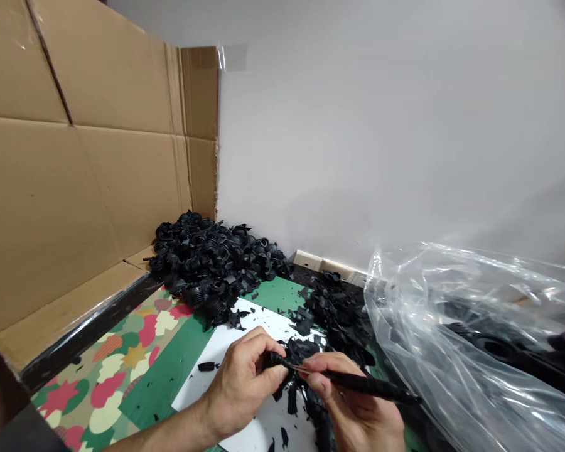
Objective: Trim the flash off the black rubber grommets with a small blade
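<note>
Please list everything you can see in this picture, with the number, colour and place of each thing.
cardboard: one sheet, brown, standing along the left side
wall: one, pale grey, at the back
ribbed pieces: many, black, heaped in the corner
scraps: many, black, heaped right of the ribbed pieces and scattered on the white sheet
white sheet: one, white, on the mat
mat: one, green with red and cream shapes, under the white sheet
plastic bag: one, clear, at right, black things inside
black piece: one, black, pinched in the left hand
tool: one, black, held in the right hand
left hand: one, at lower centre
right hand: one, at lower centre, right of the left hand
</note>
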`<state>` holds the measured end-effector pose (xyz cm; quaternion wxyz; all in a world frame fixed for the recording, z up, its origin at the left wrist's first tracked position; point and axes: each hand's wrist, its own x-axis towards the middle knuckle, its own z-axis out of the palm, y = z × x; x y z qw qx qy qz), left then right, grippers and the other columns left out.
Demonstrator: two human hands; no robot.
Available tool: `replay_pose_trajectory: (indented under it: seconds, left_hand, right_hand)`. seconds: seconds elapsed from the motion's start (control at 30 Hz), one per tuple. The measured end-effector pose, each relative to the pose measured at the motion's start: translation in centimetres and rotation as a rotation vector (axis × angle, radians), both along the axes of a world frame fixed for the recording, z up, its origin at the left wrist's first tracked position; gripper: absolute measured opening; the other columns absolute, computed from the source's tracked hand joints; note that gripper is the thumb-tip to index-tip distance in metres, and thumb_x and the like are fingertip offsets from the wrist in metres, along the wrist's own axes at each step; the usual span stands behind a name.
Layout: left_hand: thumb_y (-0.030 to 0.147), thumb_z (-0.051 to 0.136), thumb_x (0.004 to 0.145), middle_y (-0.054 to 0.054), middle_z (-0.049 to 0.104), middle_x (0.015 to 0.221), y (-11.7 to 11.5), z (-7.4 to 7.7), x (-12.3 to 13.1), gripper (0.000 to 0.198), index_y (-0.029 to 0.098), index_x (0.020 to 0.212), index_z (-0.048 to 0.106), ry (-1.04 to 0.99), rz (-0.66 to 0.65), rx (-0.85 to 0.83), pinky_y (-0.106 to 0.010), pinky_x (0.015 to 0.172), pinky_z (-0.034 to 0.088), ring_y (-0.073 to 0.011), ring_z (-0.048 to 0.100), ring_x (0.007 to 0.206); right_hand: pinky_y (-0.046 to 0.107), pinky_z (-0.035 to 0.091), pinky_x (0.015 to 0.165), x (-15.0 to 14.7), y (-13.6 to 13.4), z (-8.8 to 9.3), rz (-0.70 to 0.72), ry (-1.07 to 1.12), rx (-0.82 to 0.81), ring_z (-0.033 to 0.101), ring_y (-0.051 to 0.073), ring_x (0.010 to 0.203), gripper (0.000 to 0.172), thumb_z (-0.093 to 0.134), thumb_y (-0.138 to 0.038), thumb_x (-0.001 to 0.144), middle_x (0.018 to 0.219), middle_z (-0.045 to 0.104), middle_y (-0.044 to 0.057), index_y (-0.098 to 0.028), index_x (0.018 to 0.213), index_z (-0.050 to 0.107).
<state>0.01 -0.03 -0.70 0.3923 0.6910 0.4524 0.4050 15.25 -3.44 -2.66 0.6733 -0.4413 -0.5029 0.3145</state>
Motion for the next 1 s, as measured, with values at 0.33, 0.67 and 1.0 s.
replay_pose_trajectory:
  seconds: [0.33,0.67,1.0]
  left_hand:
    - [0.016,0.059,0.072,-0.002,0.056,0.072,-0.1,-0.3,0.2,0.008,0.017,0.077,0.065,-0.030,-0.024,-0.067,-0.027,0.060,0.037,-0.0170,0.050,0.066]
    - [0.018,0.059,0.073,-0.002,0.055,0.077,0.1,-0.3,0.0,0.012,0.017,0.082,0.065,-0.076,-0.024,-0.107,-0.026,0.058,0.036,-0.0152,0.048,0.065]
    - [0.019,0.057,0.073,-0.002,0.055,0.073,0.1,-0.1,0.0,0.010,0.015,0.078,0.065,-0.018,-0.010,-0.049,-0.028,0.058,0.036,-0.0169,0.048,0.064]
  right_hand:
    - [0.036,0.052,0.069,4.2,1.4,-0.8,-0.412,-0.153,-0.191,0.068,0.024,0.067,0.033,0.068,-0.053,0.076,0.072,0.071,0.006,-0.021,0.083,0.069]
    - [0.034,0.059,0.065,2.7,0.9,-0.1,0.060,0.322,-0.158,0.073,0.024,0.071,0.031,0.067,-0.053,0.079,0.087,0.070,0.004,-0.022,0.079,0.066]
    - [0.034,0.055,0.072,1.1,0.2,-1.1,0.043,0.065,0.004,0.067,0.021,0.075,0.019,0.070,-0.041,0.080,0.088,0.066,0.006,-0.022,0.081,0.074]
